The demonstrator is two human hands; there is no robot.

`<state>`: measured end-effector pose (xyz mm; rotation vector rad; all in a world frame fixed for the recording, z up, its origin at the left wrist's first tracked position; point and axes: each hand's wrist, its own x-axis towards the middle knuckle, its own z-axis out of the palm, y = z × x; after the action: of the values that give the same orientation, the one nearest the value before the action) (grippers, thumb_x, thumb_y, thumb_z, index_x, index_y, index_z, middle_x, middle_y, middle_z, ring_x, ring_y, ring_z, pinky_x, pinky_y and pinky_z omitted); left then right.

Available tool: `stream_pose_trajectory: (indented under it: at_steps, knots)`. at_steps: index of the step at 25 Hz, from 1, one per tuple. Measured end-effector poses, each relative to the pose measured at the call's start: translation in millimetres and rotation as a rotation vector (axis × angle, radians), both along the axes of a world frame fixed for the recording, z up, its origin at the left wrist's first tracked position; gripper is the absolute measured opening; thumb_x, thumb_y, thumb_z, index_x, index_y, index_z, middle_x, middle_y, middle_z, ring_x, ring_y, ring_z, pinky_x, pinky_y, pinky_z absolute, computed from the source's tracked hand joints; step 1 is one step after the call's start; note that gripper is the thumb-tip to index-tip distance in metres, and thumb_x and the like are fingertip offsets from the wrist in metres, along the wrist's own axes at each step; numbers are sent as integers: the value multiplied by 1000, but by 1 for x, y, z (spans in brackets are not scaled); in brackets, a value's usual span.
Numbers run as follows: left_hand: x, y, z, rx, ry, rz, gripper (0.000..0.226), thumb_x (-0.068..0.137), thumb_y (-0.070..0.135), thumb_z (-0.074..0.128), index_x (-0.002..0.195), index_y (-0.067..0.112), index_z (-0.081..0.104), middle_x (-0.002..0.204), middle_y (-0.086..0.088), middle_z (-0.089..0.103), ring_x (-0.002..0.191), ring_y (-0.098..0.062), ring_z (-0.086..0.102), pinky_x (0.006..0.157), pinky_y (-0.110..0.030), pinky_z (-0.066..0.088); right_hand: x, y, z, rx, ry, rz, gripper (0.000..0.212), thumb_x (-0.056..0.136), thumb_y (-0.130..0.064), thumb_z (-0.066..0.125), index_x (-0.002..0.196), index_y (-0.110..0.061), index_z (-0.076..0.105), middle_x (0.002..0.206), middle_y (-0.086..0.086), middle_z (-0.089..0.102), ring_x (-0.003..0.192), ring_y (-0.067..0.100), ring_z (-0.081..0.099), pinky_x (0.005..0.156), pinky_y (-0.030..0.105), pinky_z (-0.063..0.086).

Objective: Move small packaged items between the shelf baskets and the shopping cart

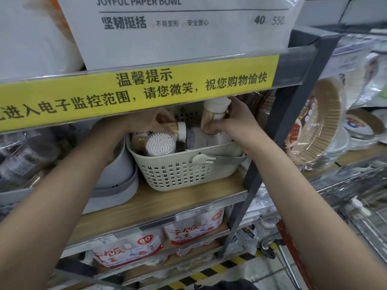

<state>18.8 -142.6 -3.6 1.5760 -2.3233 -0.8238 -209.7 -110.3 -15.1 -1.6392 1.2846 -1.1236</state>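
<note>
Both hands work above a cream perforated basket (178, 170) standing on a wooden shelf (167, 204) at frame centre.

Left hand (150, 122): located just left of centre, partly hidden under the yellow shelf-edge sign (134, 95). Its fingers are curled round a toothpick jar (178, 128) lying on its side, white cap pointing right, held just above the basket's rear left portion.

Right hand (232, 120): located right of centre, above the basket's right end. Fingers and thumb close round a second toothpick jar (213, 116), held upright with its white cap at the top, close beneath the sign.

The two jars are near each other but apart.

Inside the basket, at its left end, a round cotton swab container (160, 144) sits with white tips facing up; beside it, further left, is a brown-topped jar (139, 141).

Both forearms extend from the lower corners of the frame, converging upward toward the basket.

A white and grey bin (117, 174) touches the basket's left side. Packaged paper plates (320, 122) stand at right of frame.
</note>
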Motion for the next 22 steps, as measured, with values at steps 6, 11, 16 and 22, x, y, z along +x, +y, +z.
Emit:
stream_pose_trajectory:
  at_steps: [6,11,16,22]
  knots:
    - [10,10,2,-60,263,151,64,78,12,74,134,22,45,132,7,50,119,-13,49,97,-27,47,5,12,-2,-110,118,-38,62,50,-25,68,112,-26,57,106,-7,66,97,13,62,86,41,52]
    - [-3,53,12,-266,301,210,56,80,17,73,125,33,42,125,20,42,116,1,38,92,-4,28,6,27,-3,-172,48,-41,60,60,-17,73,117,-21,56,114,-3,62,107,12,57,84,20,48]
    - [-13,89,6,-444,212,287,64,74,34,76,130,19,51,117,15,47,107,0,40,84,-14,28,-5,61,-4,-211,-46,-59,57,67,4,76,115,-20,56,111,-3,62,104,6,56,87,16,45]
    - [-45,128,-4,-469,423,44,54,64,39,79,110,34,52,104,32,50,93,27,43,78,5,30,-34,127,-19,-147,-66,-170,57,67,4,79,110,-27,57,105,-13,63,105,5,58,89,15,44]
